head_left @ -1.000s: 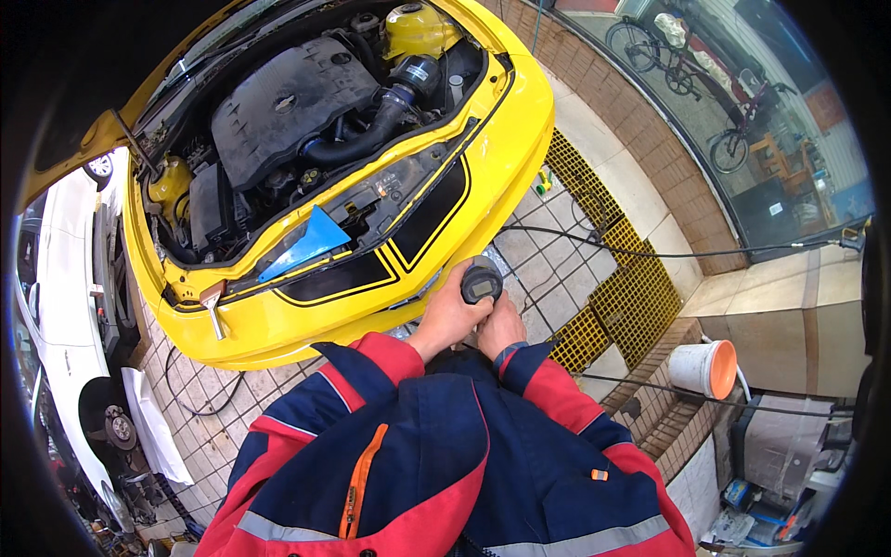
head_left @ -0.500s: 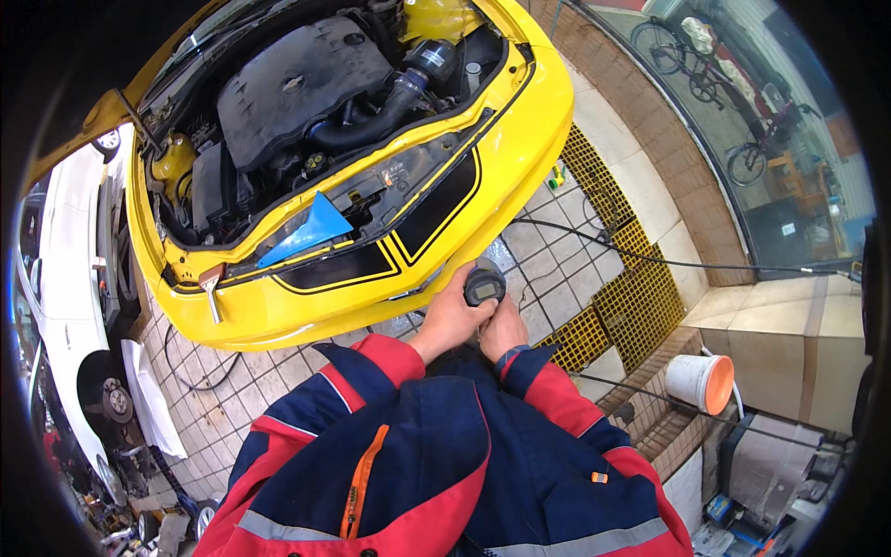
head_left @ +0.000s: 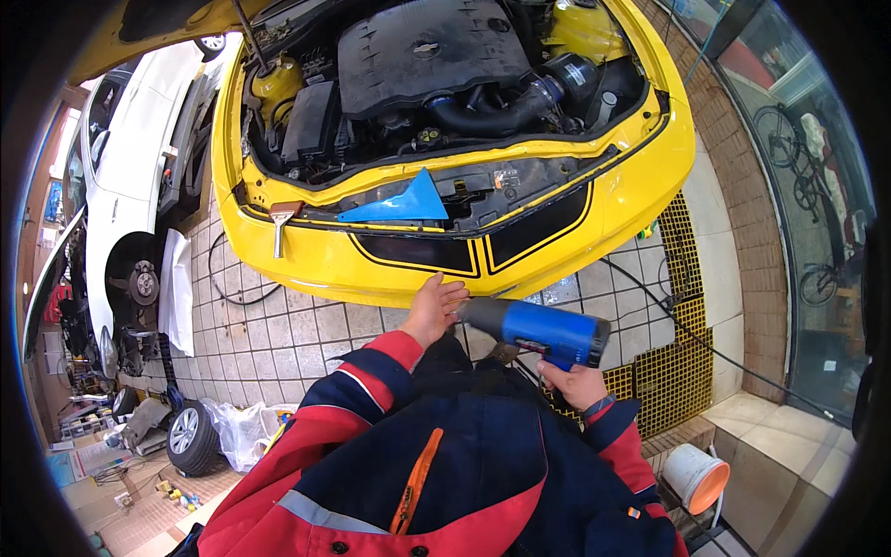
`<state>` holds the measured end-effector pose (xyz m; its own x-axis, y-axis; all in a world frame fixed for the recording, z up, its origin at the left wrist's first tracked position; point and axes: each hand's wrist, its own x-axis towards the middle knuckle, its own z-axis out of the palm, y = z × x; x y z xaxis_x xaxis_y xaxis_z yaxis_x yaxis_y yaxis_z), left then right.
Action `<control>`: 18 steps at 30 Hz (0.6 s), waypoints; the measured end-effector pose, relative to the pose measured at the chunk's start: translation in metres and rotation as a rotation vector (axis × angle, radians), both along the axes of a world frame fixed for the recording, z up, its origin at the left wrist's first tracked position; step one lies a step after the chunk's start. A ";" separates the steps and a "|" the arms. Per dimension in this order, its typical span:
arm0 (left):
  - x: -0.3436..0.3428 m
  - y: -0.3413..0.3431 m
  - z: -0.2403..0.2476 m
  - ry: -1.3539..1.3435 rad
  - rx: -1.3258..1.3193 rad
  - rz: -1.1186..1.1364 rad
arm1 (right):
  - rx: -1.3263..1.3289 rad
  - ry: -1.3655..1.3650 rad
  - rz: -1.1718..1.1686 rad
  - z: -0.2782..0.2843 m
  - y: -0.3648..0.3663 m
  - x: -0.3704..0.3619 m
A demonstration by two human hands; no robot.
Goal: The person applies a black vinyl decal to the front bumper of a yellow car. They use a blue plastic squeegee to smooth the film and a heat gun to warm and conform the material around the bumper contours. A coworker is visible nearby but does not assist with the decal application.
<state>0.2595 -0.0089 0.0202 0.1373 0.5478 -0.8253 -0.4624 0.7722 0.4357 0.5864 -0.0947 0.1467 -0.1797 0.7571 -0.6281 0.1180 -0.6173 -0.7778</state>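
Note:
A yellow car (head_left: 631,186) with black stripes stands in front of me, its hood up and the engine bay showing. My right hand (head_left: 574,382) grips the handle of a blue heat gun (head_left: 538,330), whose grey nozzle points left at the bumper's lower edge. Beside that nozzle my left hand (head_left: 434,308) rests flat against the bumper, fingers apart. On the car's front edge lie a blue squeegee (head_left: 399,204) and a small scraper (head_left: 281,223). A black cord (head_left: 687,339) trails off to the right across the floor.
A white car (head_left: 121,176) with a wheel off stands at the left. A loose tyre (head_left: 190,436) and plastic bags lie on the tiled floor at lower left. Yellow floor grating (head_left: 677,362) runs at the right, with a white and orange bucket (head_left: 698,475) near my right elbow.
The view has swung closer to the car. The heat gun, seen end-on before, now lies sideways pointing left. My left hand has moved off it onto the bumper.

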 end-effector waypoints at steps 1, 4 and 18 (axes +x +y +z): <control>-0.008 0.000 -0.001 -0.038 0.013 0.029 | -0.036 -0.132 0.214 0.006 0.013 0.000; -0.031 0.007 -0.004 -0.155 0.040 0.115 | 0.385 -0.001 0.067 -0.003 0.038 -0.050; -0.133 0.021 -0.043 1.264 1.036 -0.628 | 0.526 -0.364 0.156 -0.035 0.120 -0.171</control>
<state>0.1270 0.0117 -0.0226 0.1219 0.9916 0.0424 0.7536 -0.1203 0.6462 0.4151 0.0248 0.1118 -0.1586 0.9618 -0.2231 0.4877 -0.1202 -0.8647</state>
